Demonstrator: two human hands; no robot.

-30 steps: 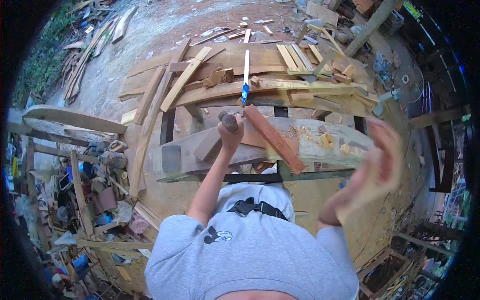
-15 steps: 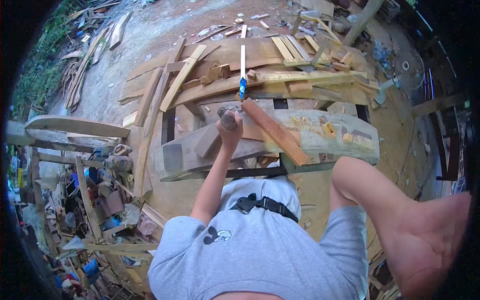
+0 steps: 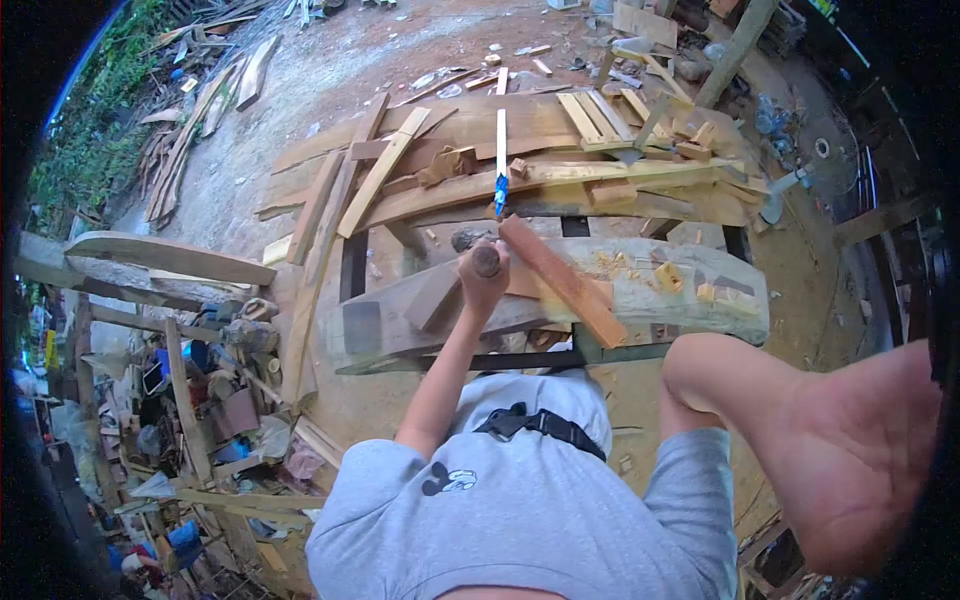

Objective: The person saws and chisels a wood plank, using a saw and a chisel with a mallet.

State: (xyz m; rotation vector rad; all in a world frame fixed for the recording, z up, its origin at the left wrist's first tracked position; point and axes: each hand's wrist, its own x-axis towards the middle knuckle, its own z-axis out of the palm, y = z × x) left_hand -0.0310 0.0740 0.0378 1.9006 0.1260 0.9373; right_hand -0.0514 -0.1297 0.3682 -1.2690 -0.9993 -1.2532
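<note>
My left hand (image 3: 484, 280) is closed around a thick, dark, round wooden stick (image 3: 487, 261), whose blunt end points up at me. It is over the workbench beam (image 3: 365, 325), just left of the upper end of a reddish-brown wood bar (image 3: 565, 283) lying slantwise there. A pale strip with a blue end (image 3: 501, 190) reaches down towards that same end of the bar. Off to the right, my right hand (image 3: 850, 460) is raised close to the camera, palm showing. Its fingers are lost at the dark edge of the view. A grey block (image 3: 434, 298) lies beside my left wrist.
Wood shavings (image 3: 622, 264) and small offcuts (image 3: 668, 277) lie on the beam's right half. Long boards (image 3: 450, 205) and planks are spread behind it. At left stand a rough wooden frame (image 3: 188, 400) and a cluttered heap. A post (image 3: 735, 55) leans at upper right.
The whole view has shifted, so the bench sits slightly lower and further right. My left hand keeps its grip on the stick near the bar; my right hand is a little higher.
</note>
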